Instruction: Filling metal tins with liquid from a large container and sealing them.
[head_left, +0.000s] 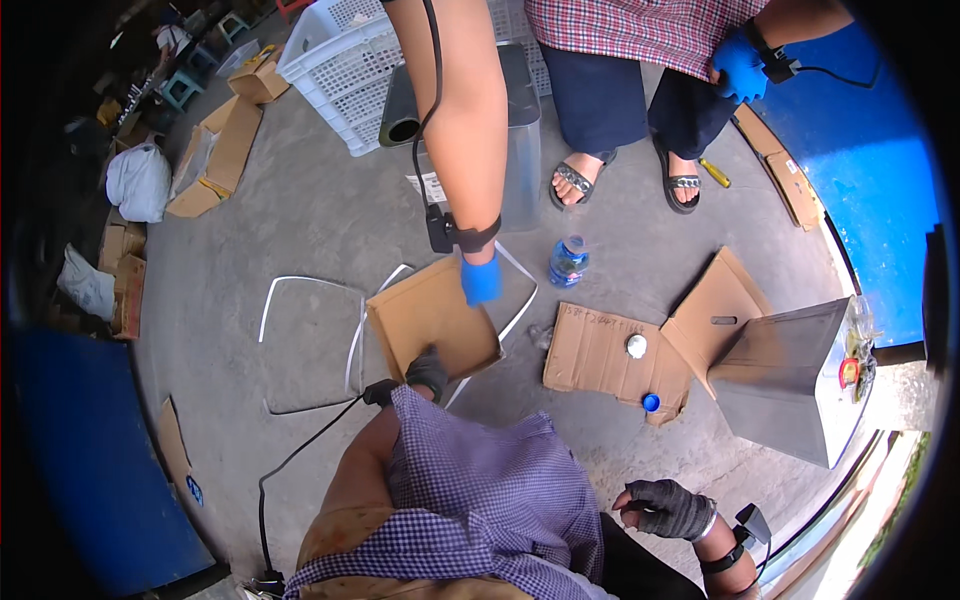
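Observation:
My left hand (428,372), in a dark glove, is closed over the near edge of a shallow cardboard tray (425,315); its fingertips hardly show. From the far side, a co-worker's blue-gloved hand (481,282) reaches into the same tray. My right hand (668,508), in a dark grey fingerless glove, hovers beside my right leg with fingers loosely bent and apart, and I see nothing in it. White strapping (313,279) lies in loops on the floor to the left of the tray, and more strap runs beneath it.
A bottle with blue liquid (568,262) stands right of the tray. Flat cardboard (580,350) carries a white cap (636,346) and a blue cap (652,402). A bent metal sheet (785,375) stands farther right. Behind are a plastic crate (350,75) and the co-worker's sandalled feet (580,180).

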